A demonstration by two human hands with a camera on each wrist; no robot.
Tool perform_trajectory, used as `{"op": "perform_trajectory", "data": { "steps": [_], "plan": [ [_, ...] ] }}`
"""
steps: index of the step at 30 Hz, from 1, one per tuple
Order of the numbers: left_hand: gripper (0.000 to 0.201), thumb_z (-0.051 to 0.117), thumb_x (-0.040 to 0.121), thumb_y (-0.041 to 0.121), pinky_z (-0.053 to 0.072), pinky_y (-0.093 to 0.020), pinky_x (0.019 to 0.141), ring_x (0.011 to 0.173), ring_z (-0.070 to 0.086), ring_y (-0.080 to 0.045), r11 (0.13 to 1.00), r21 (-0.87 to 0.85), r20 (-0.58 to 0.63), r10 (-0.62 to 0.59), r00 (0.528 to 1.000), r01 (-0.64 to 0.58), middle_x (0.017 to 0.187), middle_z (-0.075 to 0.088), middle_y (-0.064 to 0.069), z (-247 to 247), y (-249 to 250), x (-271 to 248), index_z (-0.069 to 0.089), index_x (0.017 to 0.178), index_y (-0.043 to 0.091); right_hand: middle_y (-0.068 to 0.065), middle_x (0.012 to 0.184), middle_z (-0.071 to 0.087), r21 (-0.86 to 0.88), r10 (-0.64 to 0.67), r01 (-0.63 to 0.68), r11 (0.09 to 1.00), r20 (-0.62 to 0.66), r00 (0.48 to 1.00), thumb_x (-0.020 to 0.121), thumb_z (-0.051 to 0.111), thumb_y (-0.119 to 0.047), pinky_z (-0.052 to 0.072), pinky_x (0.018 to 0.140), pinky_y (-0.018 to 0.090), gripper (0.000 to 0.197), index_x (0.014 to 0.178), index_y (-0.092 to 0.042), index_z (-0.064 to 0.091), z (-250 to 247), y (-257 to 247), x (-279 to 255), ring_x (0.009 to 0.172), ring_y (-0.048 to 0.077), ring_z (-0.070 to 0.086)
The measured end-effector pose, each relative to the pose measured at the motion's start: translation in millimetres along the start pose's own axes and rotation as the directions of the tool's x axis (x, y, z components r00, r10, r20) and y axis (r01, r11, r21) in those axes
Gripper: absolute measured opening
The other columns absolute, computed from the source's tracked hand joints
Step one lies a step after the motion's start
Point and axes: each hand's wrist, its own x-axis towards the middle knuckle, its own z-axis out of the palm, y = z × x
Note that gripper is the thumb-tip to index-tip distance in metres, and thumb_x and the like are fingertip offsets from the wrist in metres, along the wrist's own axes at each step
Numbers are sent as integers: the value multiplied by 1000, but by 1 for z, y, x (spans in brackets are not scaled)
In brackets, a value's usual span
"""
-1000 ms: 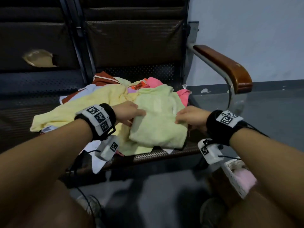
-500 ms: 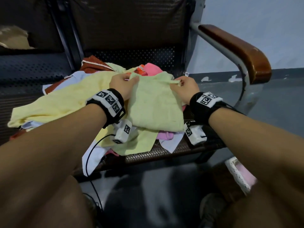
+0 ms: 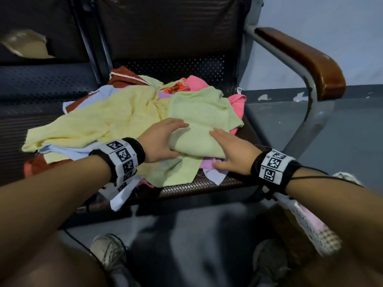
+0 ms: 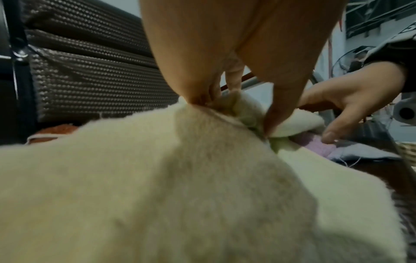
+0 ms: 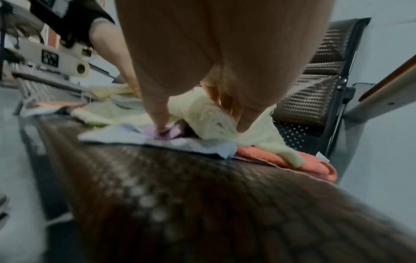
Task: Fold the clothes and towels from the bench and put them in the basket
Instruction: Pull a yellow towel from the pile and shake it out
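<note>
A light green towel lies folded on top of the pile of clothes on the bench seat. My left hand cups the towel's near left fold, fingers on top and thumb under the edge; the left wrist view shows this same grip on the light green towel. My right hand lies flat on the towel's near right part, its thumb on a purple cloth. The white mesh basket stands on the floor at the lower right, partly hidden by my right forearm.
Under the green towel lie a yellow towel, pink cloth, rust-red cloth and light blue cloth. The bench's brown armrest on a metal frame rises at the right. My shoes show on the grey floor below.
Half a second ago both hands held the towel's corners at its far end. They have since let go and come back to its near folded edge.
</note>
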Motion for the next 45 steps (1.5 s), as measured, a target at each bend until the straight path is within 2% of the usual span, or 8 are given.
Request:
{"op": "perform_trajectory", "data": {
  "steps": [4, 9, 19, 25, 31, 36, 40, 45],
  "plan": [
    [49, 70, 84, 20, 45, -37, 100, 119, 58, -28, 1000, 12, -196, -17, 980, 19, 131, 63, -7, 8, 1, 3, 59, 132, 16, 10, 158, 40, 59, 22, -16, 998, -105, 994, 93, 61, -26, 34, 117, 35, 66, 154, -13, 37, -6, 1, 3, 144, 24, 41],
    [9, 57, 85, 38, 42, -23, 61, 66, 57, -5, 981, -193, -371, -95, 924, 24, 68, 63, 9, -4, 7, 4, 61, 81, 31, 1, 81, 64, 205, 57, -2, 979, -265, 963, 84, 48, -41, 44, 69, 35, 25, 92, -19, 59, -30, 6, -8, 82, 30, 61],
    [38, 56, 90, 56, 39, -32, 60, 72, 56, -20, 868, -302, -287, -476, 831, 393, 76, 61, 3, 0, -5, 21, 57, 88, 17, 1, 87, 72, 583, 332, -148, 799, -221, 917, 92, 66, -46, 54, 73, 37, 29, 88, -17, 67, -28, 20, 10, 84, 23, 68],
    [89, 34, 64, 94, 42, -25, 49, 42, 62, -24, 756, -226, -23, -635, 772, 615, 40, 60, -2, -5, 4, 18, 62, 59, 10, 3, 92, 69, 516, 399, -260, 816, -179, 899, 93, 64, -47, 48, 75, 32, 34, 92, -13, 66, -27, 16, 29, 89, 25, 64],
    [50, 68, 76, 66, 41, -31, 54, 58, 59, -19, 835, -388, -121, -466, 877, 390, 68, 61, 1, -7, 20, 19, 54, 72, 18, 10, 124, 62, 368, 417, -356, 859, -98, 904, 91, 63, -41, 46, 88, 33, 52, 135, -17, 50, -34, 9, 29, 113, 29, 59],
    [33, 74, 84, 36, 45, -40, 76, 79, 55, -23, 793, -608, -216, -227, 950, 51, 83, 58, -5, -22, 71, 25, 52, 82, 11, 13, 142, 46, 513, 124, -42, 858, -127, 984, 80, 73, -23, 46, 104, 36, 82, 150, -24, 30, -54, -8, 9, 131, 21, 49],
    [26, 77, 79, 19, 53, -53, 90, 97, 68, -39, 663, -748, -177, -170, 969, -20, 103, 71, -22, -33, 109, 28, 55, 93, 16, -6, 107, 70, 618, 74, -24, 786, -56, 996, 77, 71, -26, 53, 83, 19, 48, 123, -22, 58, -70, -12, -16, 96, 1, 67],
    [41, 85, 75, 23, 53, -35, 83, 91, 64, -12, 606, -787, -272, -178, 946, -113, 105, 69, -6, -31, 151, 44, 57, 104, 18, -3, 94, 76, 718, 209, -74, 693, -102, 972, 84, 69, -17, 56, 76, 26, 16, 99, -22, 71, -77, 12, -56, 87, 9, 72]
  ]
}}
